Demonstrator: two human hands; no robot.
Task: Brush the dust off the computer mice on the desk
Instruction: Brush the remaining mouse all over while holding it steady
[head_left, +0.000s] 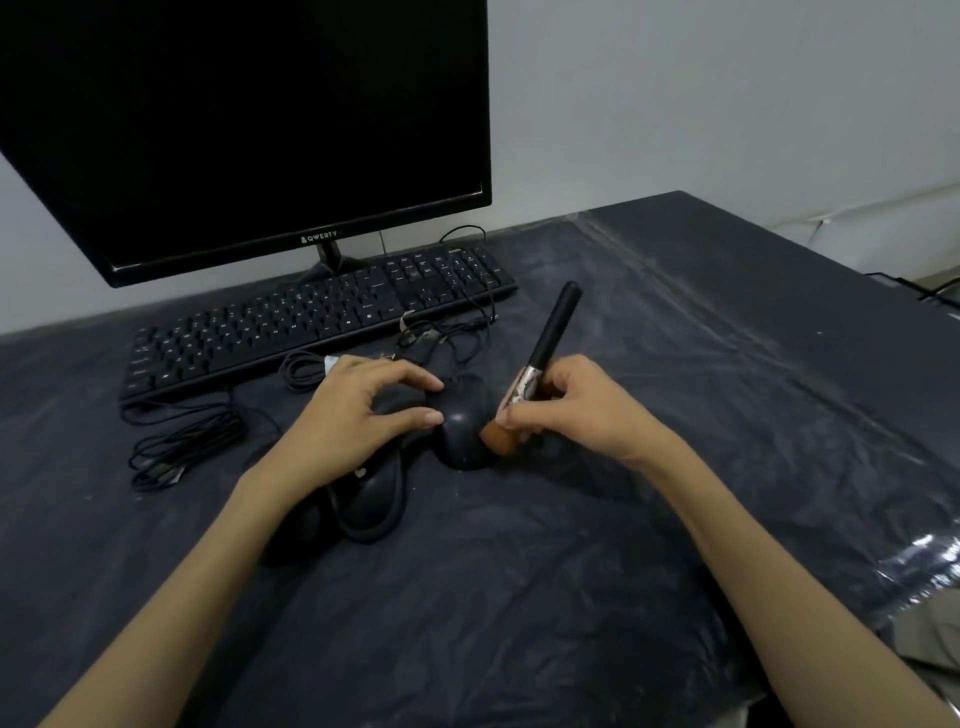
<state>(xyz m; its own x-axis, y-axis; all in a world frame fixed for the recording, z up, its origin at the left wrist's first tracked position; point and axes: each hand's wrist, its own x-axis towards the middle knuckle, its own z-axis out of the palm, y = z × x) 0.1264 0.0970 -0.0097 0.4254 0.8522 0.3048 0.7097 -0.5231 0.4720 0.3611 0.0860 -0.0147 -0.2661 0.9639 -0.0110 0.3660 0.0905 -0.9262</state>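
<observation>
Plastic-covered desk (675, 364), bristly brush (540, 358) seemingly against rounded mouse (462, 421)

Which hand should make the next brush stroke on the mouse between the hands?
Right. The right hand already grips the brush, bristles against the mouse. The left hand holds no tool; its fingertips steady that mouse.
</observation>
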